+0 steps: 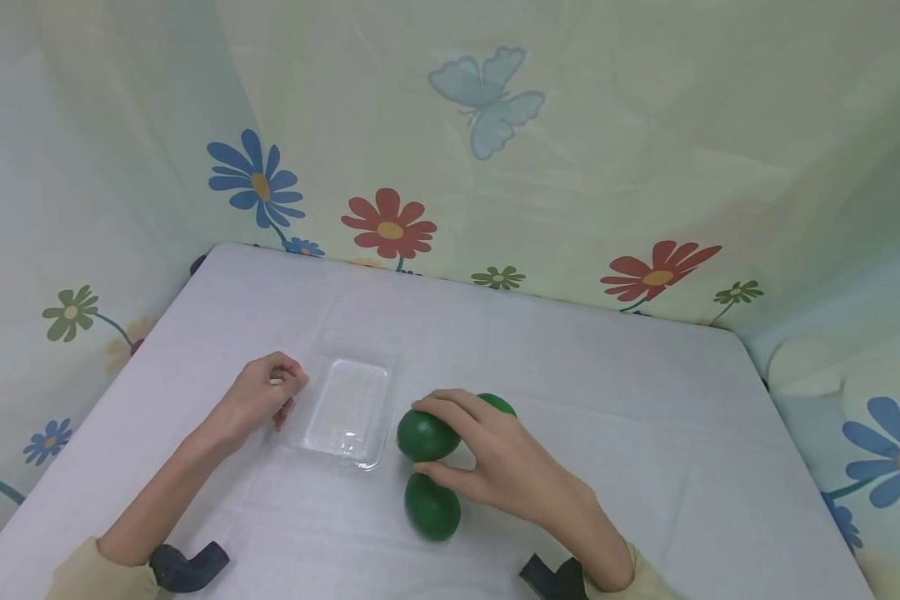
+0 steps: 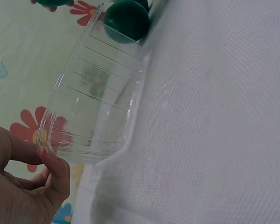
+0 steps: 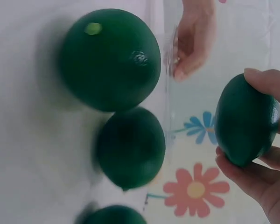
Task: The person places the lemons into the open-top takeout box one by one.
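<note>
My right hand (image 1: 506,454) grips a smooth dark green lime (image 3: 247,120) between thumb and fingers, raised above the table. Below the hand, another lime (image 1: 432,507) lies on the cloth, while one more lime (image 1: 497,404) is partly hidden behind the fingers. The right wrist view shows a near lime (image 3: 111,60) with a pale stem spot, beside a lime (image 3: 131,148) with a small nub. At the left, my left hand (image 1: 258,396) pinches the rim of a clear plastic box (image 2: 95,88) between thumb and finger. The box stands on the table with no lime inside.
A white cloth (image 1: 607,400) covers the table. Behind it hangs a pale curtain (image 1: 645,125) printed with flowers and a butterfly. Dark straps (image 1: 187,568) sit on both wrists beside the sleeves.
</note>
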`<state>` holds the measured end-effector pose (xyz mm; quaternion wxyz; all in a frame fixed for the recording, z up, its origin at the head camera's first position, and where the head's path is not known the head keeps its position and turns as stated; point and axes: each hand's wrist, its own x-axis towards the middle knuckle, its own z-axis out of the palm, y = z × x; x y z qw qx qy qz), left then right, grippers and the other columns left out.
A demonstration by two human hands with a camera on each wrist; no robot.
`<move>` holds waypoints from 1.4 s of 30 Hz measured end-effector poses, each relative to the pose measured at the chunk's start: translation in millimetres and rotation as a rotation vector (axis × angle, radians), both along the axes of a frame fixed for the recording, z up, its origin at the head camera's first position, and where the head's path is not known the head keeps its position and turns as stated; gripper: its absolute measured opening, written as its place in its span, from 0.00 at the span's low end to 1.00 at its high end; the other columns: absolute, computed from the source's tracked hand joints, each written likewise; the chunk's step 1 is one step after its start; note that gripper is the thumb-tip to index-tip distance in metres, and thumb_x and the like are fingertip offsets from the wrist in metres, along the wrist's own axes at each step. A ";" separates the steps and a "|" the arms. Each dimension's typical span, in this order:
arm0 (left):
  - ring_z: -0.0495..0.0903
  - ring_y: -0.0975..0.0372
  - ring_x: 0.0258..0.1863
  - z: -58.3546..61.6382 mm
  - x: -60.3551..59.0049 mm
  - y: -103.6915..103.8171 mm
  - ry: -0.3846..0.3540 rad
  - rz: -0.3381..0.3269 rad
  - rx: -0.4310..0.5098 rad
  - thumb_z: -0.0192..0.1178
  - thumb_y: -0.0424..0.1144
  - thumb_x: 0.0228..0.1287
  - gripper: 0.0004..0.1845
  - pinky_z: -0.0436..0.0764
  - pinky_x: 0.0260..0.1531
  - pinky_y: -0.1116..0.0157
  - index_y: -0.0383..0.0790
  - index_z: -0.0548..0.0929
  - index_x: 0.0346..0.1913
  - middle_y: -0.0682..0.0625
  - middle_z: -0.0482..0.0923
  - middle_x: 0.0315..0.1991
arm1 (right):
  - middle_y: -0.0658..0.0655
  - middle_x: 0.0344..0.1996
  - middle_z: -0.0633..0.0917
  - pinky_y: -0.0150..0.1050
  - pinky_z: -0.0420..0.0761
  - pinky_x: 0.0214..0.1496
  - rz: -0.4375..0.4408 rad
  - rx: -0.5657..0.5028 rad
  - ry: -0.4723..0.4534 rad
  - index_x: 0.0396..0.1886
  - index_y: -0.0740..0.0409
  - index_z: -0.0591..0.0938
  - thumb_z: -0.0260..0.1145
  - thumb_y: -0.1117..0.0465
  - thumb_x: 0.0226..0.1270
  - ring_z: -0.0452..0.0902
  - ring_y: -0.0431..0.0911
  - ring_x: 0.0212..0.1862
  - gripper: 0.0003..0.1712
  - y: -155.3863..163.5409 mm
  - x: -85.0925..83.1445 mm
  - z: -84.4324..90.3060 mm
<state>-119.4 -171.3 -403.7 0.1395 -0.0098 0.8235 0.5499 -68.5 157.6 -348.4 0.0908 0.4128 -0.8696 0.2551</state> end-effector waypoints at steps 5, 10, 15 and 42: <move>0.73 0.62 0.20 0.0 -0.8 0.8 0.002 0.002 0.000 0.54 0.35 0.77 0.14 0.78 0.21 0.65 0.25 0.71 0.54 0.43 0.74 0.33 | 0.51 0.61 0.81 0.36 0.86 0.55 -0.003 0.055 -0.097 0.67 0.50 0.75 0.78 0.49 0.62 0.83 0.42 0.55 0.35 -21.8 -15.7 2.1; 0.73 0.61 0.20 -0.3 -1.7 1.0 -0.004 0.006 -0.017 0.53 0.35 0.77 0.14 0.77 0.22 0.66 0.26 0.71 0.54 0.43 0.75 0.34 | 0.53 0.58 0.82 0.37 0.86 0.54 0.012 0.135 -0.200 0.68 0.51 0.74 0.76 0.47 0.65 0.83 0.43 0.52 0.35 -44.5 -28.7 -3.6; 0.73 0.61 0.21 -1.3 -1.6 1.9 -0.008 0.002 -0.025 0.54 0.36 0.77 0.14 0.78 0.22 0.65 0.26 0.71 0.54 0.44 0.74 0.32 | 0.52 0.54 0.83 0.33 0.85 0.50 0.001 0.218 -0.262 0.68 0.49 0.75 0.75 0.45 0.65 0.82 0.41 0.47 0.35 -67.4 -37.7 -12.3; 0.73 0.61 0.18 -0.5 0.3 3.4 0.020 -0.005 -0.049 0.54 0.36 0.76 0.14 0.76 0.22 0.64 0.26 0.72 0.54 0.46 0.74 0.29 | 0.53 0.65 0.80 0.40 0.79 0.64 0.114 0.558 -0.285 0.74 0.45 0.73 0.69 0.47 0.71 0.79 0.47 0.62 0.34 -98.1 -56.4 -30.1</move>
